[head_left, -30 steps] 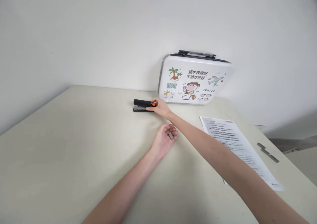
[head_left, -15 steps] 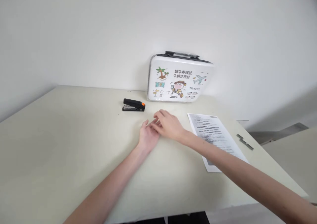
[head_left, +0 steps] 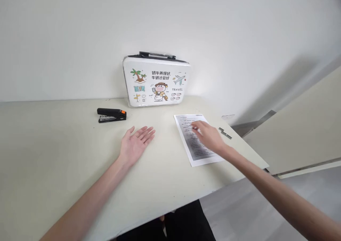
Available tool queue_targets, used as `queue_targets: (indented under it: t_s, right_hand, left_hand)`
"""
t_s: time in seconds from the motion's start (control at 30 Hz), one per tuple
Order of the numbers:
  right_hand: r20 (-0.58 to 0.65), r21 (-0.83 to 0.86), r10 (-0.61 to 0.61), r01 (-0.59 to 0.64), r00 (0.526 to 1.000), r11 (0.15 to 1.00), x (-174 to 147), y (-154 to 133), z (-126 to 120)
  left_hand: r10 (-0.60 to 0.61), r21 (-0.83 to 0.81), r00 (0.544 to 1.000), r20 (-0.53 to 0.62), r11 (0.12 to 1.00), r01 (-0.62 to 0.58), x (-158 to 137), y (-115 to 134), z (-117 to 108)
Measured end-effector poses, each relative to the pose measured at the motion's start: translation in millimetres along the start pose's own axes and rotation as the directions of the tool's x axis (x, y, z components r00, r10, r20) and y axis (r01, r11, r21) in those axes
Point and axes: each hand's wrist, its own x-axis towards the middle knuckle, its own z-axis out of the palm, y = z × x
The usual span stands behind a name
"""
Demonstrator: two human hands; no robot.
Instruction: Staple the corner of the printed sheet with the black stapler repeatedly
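Note:
My left hand rests palm up over the table, fingers stretched out and nothing lying in it. Beyond it stands a black stapler with an orange button, its jaws apart. My right hand hovers over a printed sheet of paper, its thumb and fingers pinched together. Whatever those fingertips hold, if anything, is too small to make out. To the right of the paper lie staple strips, grey and set end to end with an offset.
A white cartoon-printed case with a black handle leans against the wall at the back. The pale table ends at a right edge, with grey floor below. A light panel stands beyond that edge.
My right hand has left my left palm and moved right, over the paper. My left hand has flattened, fingers extended. The view has turned rightward.

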Motion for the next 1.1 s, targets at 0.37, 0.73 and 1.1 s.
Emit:
queue_targets:
  t_s: [0.37,0.73,1.1]
  right_hand:
    - [-0.191,-0.209,0.282,-0.320,0.940,0.924,-87.8,141.8,2.2]
    - [-0.189,0.050,0.437,-0.436,0.879,0.899,-110.9,169.5,9.3]
    - [-0.229,-0.044,0.450,-0.471,0.863,0.881,-73.0,183.5,25.8]
  left_hand:
    - [-0.022,0.022,0.997,-0.075,0.999,0.024,3.8,5.3,4.6]
    - [-0.037,0.001,0.997,-0.072,0.999,0.038,5.0,5.3,7.6]
    - [-0.035,0.077,0.997,-0.069,0.996,0.040,9.8,6.6,8.8]
